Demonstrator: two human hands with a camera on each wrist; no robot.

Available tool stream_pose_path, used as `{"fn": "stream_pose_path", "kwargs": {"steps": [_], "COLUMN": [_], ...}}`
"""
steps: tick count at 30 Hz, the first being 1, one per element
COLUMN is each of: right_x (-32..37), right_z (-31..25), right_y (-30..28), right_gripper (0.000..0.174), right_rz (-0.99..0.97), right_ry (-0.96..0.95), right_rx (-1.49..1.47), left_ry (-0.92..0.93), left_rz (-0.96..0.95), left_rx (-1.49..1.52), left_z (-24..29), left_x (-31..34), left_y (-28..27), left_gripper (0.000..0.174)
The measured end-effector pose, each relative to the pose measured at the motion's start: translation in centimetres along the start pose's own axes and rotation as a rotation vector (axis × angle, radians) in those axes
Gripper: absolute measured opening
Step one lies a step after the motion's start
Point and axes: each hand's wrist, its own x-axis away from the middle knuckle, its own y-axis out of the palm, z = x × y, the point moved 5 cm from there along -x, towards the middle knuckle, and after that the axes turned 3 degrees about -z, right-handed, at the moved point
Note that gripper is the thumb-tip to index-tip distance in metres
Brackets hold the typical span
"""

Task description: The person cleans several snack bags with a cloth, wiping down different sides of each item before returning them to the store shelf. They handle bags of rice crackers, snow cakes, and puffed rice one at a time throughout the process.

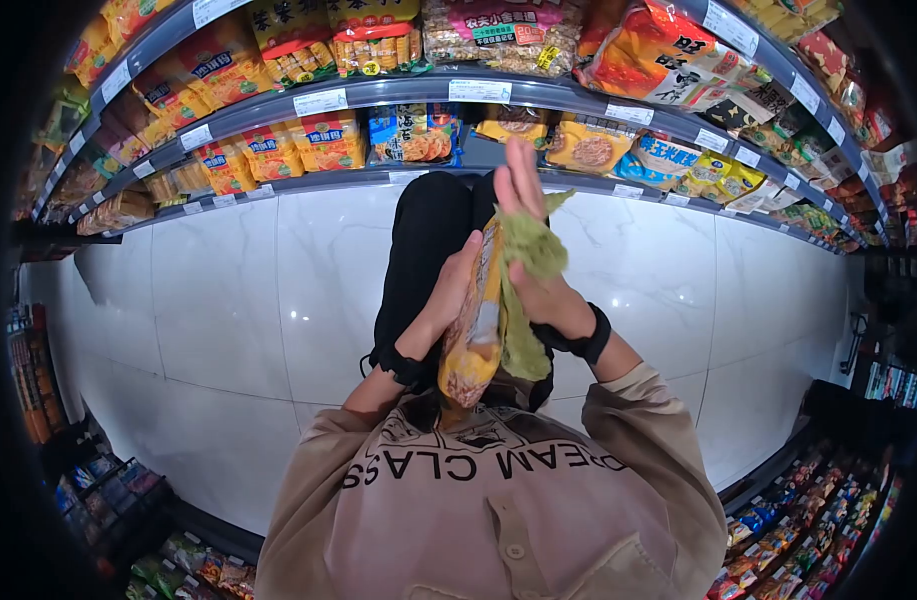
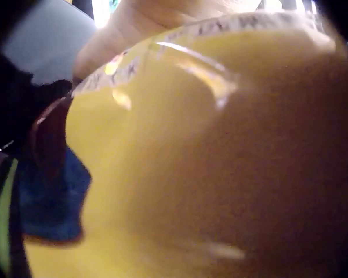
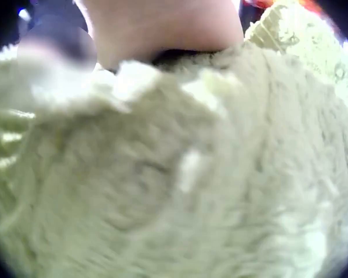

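A yellow snack bag (image 1: pixel 471 362) stands lengthwise before the person's chest, its picture panel at the bottom. The left hand (image 1: pixel 452 288) holds it from the left, thumb along its side; the other fingers are hidden behind it. Glossy yellow wrapping (image 2: pixel 122 150) fills most of the left wrist view. The right hand (image 1: pixel 554 303) lies against the bag's right side with a pale green cloth (image 1: pixel 524 345), fingers straight and pointing at the shelf. Cloth drapes across that hand's middle and hangs below its palm. Fuzzy cloth (image 3: pixel 162 174) fills the right wrist view.
Curved shelves (image 1: pixel 389 92) in front carry rows of bagged snacks and price labels. A blue cracker bag (image 1: pixel 416 133) sits on the lower shelf. White tiled floor (image 1: pixel 219 290) spreads around the person's dark-clad knees (image 1: pixel 429 220). More stocked racks (image 1: pixel 809 520) stand behind at right.
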Motion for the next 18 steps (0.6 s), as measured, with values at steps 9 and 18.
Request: {"fn": "stream_pose_path", "kwargs": {"steps": [9, 18], "right_x": [3.0, 1.6], "right_z": [2.4, -4.3], "right_y": [3.1, 0.5], "right_gripper": [0.062, 0.021], "right_rz": [0.032, -0.097], "right_ry": [0.192, -0.064], "right_rx": [-0.013, -0.385], "left_ry": [-0.193, 0.551], "left_rz": [0.235, -0.352], "left_rx": [0.037, -0.412], "left_z": [4.5, -2.3], "left_x": [5.5, -0.1], "left_y": [3.3, 0.9], "left_gripper": [0.056, 0.036]}}
